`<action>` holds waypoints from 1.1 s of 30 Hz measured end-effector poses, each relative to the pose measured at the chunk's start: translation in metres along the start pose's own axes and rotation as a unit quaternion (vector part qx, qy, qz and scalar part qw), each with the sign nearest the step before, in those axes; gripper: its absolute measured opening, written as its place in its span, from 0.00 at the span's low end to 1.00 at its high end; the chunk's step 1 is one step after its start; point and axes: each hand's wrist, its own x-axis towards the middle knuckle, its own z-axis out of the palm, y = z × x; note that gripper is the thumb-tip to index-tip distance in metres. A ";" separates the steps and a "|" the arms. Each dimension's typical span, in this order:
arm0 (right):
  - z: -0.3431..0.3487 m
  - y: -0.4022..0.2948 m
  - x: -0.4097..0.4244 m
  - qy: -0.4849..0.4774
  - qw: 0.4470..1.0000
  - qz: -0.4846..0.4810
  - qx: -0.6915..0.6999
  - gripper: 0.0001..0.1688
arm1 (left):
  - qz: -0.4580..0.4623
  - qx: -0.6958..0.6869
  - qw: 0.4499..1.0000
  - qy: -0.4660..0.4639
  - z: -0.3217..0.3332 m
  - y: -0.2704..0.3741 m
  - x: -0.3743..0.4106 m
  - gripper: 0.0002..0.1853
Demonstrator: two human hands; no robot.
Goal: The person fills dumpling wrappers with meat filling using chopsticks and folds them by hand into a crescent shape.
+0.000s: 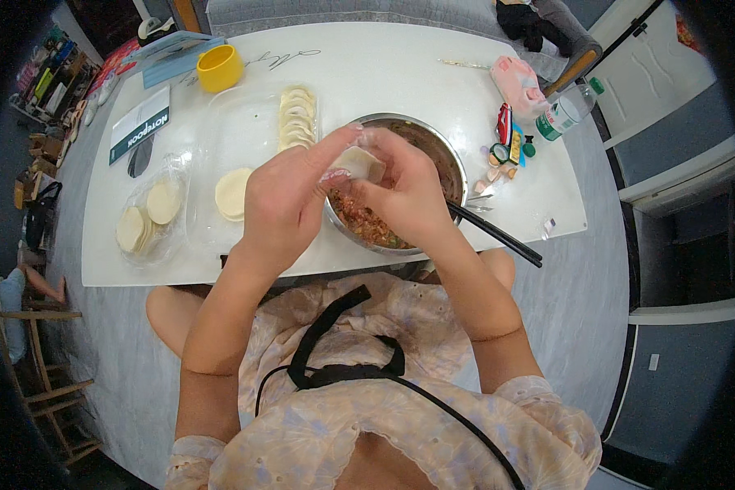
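Note:
Both my left hand (pixel 288 199) and my right hand (pixel 404 180) hold one dumpling (pixel 358 164) between their fingertips, its pale wrapper folded over. Under them stands a steel bowl (pixel 459 165) of minced filling (pixel 367 220). Black chopsticks (pixel 496 233) lean over the bowl's right rim. Left of the bowl is a clear plastic tray (pixel 233 125), where a row of folded dumplings (pixel 297 116) lies along the right side. A small stack of round wrappers (pixel 231 195) sits by my left hand, partly behind it. More wrappers (pixel 136 229) rest in a plastic bag (pixel 171 245) farther left.
A yellow mug (pixel 219 68) and a notebook (pixel 141 125) are at the table's (pixel 380 67) far left. On the right are a plastic bottle (pixel 566 110), a pink tissue pack (pixel 517 86), tape (pixel 499 153) and eggshell pieces (pixel 495 174). A person's arm (pixel 43 285) shows beside a wooden chair (pixel 40 361).

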 end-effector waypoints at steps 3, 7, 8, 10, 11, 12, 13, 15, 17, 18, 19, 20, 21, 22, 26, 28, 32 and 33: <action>0.017 0.000 0.002 0.050 0.998 -0.015 0.025 0.18 | -0.024 0.035 0.999 -0.004 -0.004 -0.006 -0.016 0.30; 0.043 -0.002 0.002 0.099 0.991 -0.031 0.082 0.18 | -0.093 0.031 0.995 0.012 0.000 -0.003 -0.036 0.35; 0.050 -0.005 0.002 0.101 0.989 -0.018 0.110 0.18 | -0.109 0.028 0.994 0.016 0.000 -0.003 -0.041 0.36; 0.061 -0.005 0.000 0.098 0.994 -0.005 0.051 0.18 | -0.118 0.041 0.992 0.024 0.000 -0.005 -0.049 0.39; 0.066 -0.004 0.000 0.096 0.995 0.001 0.021 0.18 | -0.123 0.047 0.991 0.028 -0.001 -0.007 -0.052 0.41; 0.073 -0.001 0.000 0.105 0.994 -0.028 -0.012 0.18 | -0.148 0.046 0.988 0.016 -0.003 -0.007 -0.056 0.41; 0.081 0.004 0.001 0.112 0.991 -0.056 -0.045 0.18 | -0.174 0.044 0.984 0.004 -0.005 -0.009 -0.060 0.42; 0.091 0.007 0.002 0.106 0.991 -0.059 -0.063 0.17 | -0.224 -0.003 0.974 -0.016 -0.012 -0.012 -0.068 0.44; 0.098 0.009 0.002 0.078 0.996 -0.006 -0.033 0.17 | -0.272 -0.094 0.957 -0.030 -0.025 -0.016 -0.076 0.45; 0.099 0.010 0.001 0.062 0.997 0.012 -0.049 0.17 | -0.322 -0.104 0.940 -0.053 -0.037 -0.013 -0.074 0.43; 0.098 0.012 0.001 0.048 0.996 0.031 -0.066 0.17 | -0.368 -0.114 0.919 -0.079 -0.054 -0.008 -0.067 0.42; 0.097 0.014 0.001 0.035 0.995 0.049 -0.083 0.17 | -0.414 -0.125 0.896 -0.104 -0.064 -0.009 -0.066 0.42; 0.097 0.015 0.001 0.018 0.990 0.030 -0.135 0.16 | -0.402 -0.099 0.906 -0.090 -0.071 -0.016 -0.071 0.40; 0.095 0.016 0.001 0.003 0.982 0.011 -0.188 0.16 | -0.390 -0.075 0.914 -0.077 -0.077 -0.029 -0.077 0.39; 0.087 0.014 0.005 -0.079 0.909 0.000 -0.409 0.21 | -0.354 -0.023 0.933 -0.066 -0.095 -0.062 -0.092 0.32; 0.088 0.009 0.009 -0.135 0.903 0.053 -0.406 0.22 | -0.345 -0.011 0.937 -0.059 -0.099 -0.070 -0.095 0.31; 0.092 0.016 0.020 -0.144 0.916 0.044 -0.372 0.16 | -0.280 0.094 0.950 -0.098 -0.098 -0.088 -0.097 0.27; 0.090 0.017 0.027 -0.141 0.908 0.049 -0.390 0.16 | -0.248 0.133 0.952 -0.124 -0.093 -0.094 -0.096 0.26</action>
